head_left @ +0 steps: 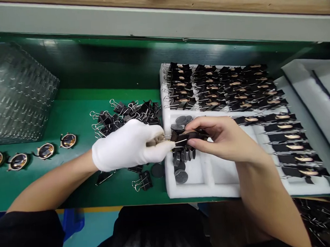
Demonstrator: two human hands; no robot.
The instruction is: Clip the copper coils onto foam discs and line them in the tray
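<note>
My left hand (133,145), in a white glove, is closed at the wire handles of a black binder clip (179,137). My bare right hand (225,138) pinches a small dark piece with a gold-brown edge, probably a watch case (189,131), between thumb and fingers; much of it is hidden. The two hands meet over the left side of a white foam tray (172,190). Under them lie several dark grey discs (180,176). A pile of black binder clips (123,112) lies on the green table beside my left hand.
Rows of gold-edged pieces gripped by binder clips (236,84) fill the tray's back and right side. Several round gold-rimmed watch cases (46,151) lie on the table at left, before a stack of clear plastic trays (18,97). More white foam (302,77) stands at right.
</note>
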